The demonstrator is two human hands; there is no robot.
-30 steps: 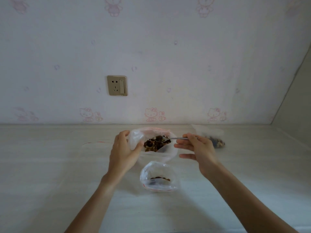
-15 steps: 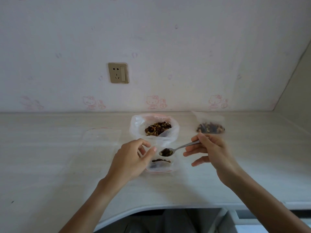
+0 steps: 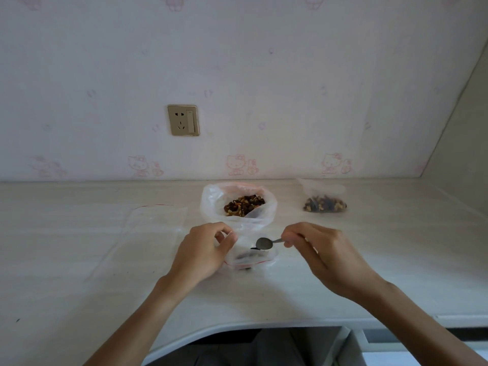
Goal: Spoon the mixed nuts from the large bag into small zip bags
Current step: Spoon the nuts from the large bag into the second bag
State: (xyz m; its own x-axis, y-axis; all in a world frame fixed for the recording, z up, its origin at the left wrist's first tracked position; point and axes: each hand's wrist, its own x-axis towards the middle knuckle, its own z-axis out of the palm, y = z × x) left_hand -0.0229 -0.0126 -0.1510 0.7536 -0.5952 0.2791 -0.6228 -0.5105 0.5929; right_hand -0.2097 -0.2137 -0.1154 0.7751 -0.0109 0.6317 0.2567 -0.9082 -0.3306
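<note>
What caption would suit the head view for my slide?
Left hand holds a small zip bag open while the right hand tips a spoon over it.

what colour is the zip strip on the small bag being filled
Red, on the small bag; seen in the head view.

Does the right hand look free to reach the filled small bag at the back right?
Probably yes: the table between the right hand and the filled small bag is bare, but the hand holds the spoon, so it isn't free to grip.
</note>
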